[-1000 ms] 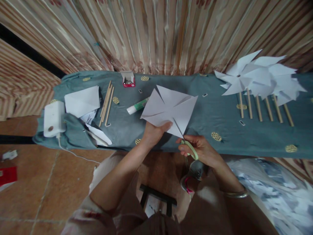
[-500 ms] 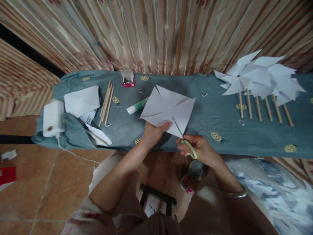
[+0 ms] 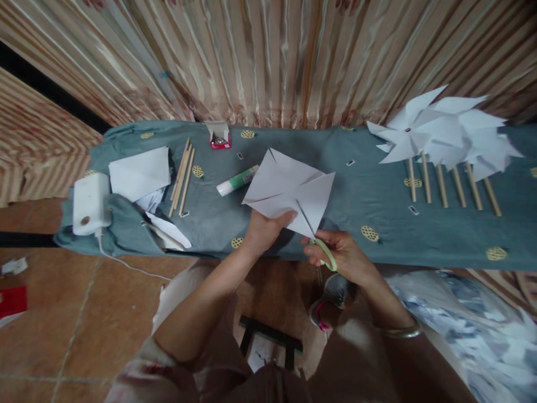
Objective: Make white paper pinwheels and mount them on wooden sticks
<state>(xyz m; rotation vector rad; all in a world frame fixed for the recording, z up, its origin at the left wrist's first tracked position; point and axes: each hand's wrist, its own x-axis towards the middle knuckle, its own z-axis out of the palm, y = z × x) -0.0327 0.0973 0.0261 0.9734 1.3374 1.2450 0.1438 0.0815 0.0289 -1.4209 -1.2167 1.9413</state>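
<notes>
A square white sheet of paper (image 3: 285, 179) is held above the cloth, with slits running in from its corners. My left hand (image 3: 266, 226) grips its near edge, thumb on top and fingers beneath. In my right hand (image 3: 338, 252) is a pair of scissors (image 3: 326, 254) with pale green handles. Their blades lie along the slit at the paper's near right corner. Just left of the paper, a white and green glue stick (image 3: 238, 180) rests on the cloth.
Paper pinwheels (image 3: 444, 129) on wooden sticks lie at the right. To the left are loose sticks (image 3: 182, 176), a stack of paper (image 3: 140, 173), a white power adapter (image 3: 90, 204) and a small red box of metal pins (image 3: 220, 137). A green cloth (image 3: 335, 207) covers the table.
The paper has tilted and dropped very slightly, showing more of the glue stick. Both hands keep their hold, and the scissors stay at the same slit.
</notes>
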